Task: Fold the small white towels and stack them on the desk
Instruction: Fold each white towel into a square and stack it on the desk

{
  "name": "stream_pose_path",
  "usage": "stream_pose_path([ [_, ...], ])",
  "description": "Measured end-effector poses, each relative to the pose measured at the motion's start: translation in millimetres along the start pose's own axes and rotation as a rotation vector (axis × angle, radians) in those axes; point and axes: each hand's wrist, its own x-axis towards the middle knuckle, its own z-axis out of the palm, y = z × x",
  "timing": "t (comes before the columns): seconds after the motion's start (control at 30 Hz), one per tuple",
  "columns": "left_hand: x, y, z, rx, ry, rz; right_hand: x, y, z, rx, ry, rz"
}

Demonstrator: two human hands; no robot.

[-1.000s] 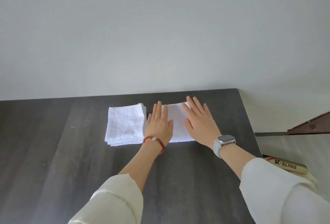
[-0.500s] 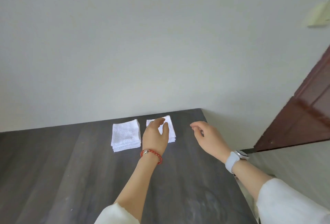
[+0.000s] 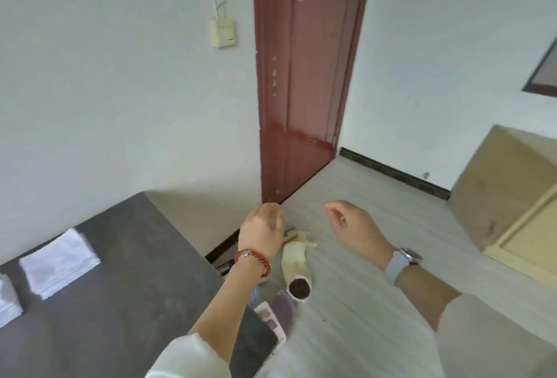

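Note:
Two stacks of folded white towels lie on the dark grey desk [image 3: 129, 281] at the left: one stack [image 3: 58, 261] in full view, the other [image 3: 7, 302] cut by the left edge. My left hand [image 3: 262, 233], with a red bead bracelet, hangs past the desk's right edge with loosely curled fingers and holds nothing. My right hand [image 3: 355, 226], with a grey watch on its wrist, is over the floor, fingers loosely curled and apart, also with nothing in it. Both hands are well to the right of the towels.
A dark red door [image 3: 304, 76] stands ahead in the white wall. On the pale floor beside the desk lie a cream tube-shaped package [image 3: 297, 260], a small bag and printed papers [image 3: 271, 317]. A light wooden cabinet [image 3: 512, 190] stands at the right.
My view has swung to the right, away from the desk toward the door and floor. Both hands left the right-hand towel stack and moved right, off the desk.

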Motion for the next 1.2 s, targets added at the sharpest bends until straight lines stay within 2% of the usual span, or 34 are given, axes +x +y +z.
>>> stream_pose_path([
  [0.17, 21, 137, 160, -0.056, -0.253, 0.191, -45, 145, -131, -0.036, 0.168, 0.268],
  [0.43, 15, 351, 403, -0.045, -0.524, 0.433, -129, 355, -316, -0.067, 0.326, 0.653],
  [0.57, 18, 432, 494, -0.056, -0.631, 0.539, -146, 435, -383, -0.066, 0.414, 0.801],
  [0.7, 45, 482, 581, -0.051, -0.7, 0.586, -138, 514, -428, -0.041, 0.47, 0.886],
  [0.87, 114, 538, 703, -0.1, -0.726, 0.616, -88, 631, -487, -0.039, 0.514, 0.894],
  [1.07, 212, 635, 846, -0.151, -0.724, 0.531, -7, 761, -587, -0.054, 0.449, 0.928],
  [1.2, 243, 700, 936, -0.119, -0.796, 0.57, 17, 836, -646, -0.05, 0.483, 0.982],
])
